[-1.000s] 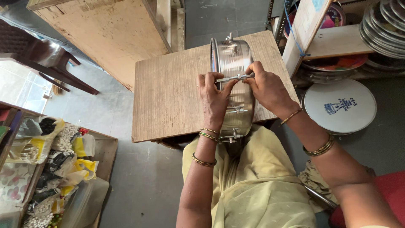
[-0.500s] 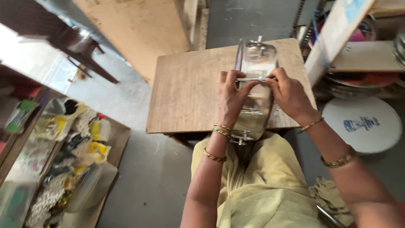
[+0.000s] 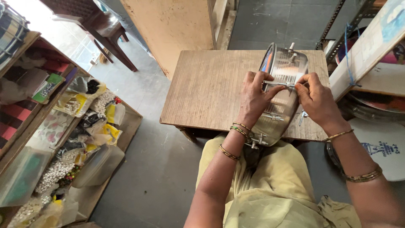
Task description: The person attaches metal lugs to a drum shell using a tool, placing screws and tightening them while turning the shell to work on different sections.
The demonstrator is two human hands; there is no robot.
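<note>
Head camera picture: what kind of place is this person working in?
Probably a small drum-making workshop or shop. Both hands work on a shiny metal drum shell on a low wooden table; round drum skins lie nearby, and bagged beads fill a shelf.

Shiny metal drum shell (image 3: 282,90) w/ matt, grainy wood table (image 3: 211,90).

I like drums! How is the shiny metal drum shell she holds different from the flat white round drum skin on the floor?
The shiny metal drum shell stands on its edge on the wooden table, gripped by the left hand and right hand; the flat white round drum skin lies untouched on the floor. The shell is silvery with tuning rods; the skin is white with a blue print. Both are round.
</note>
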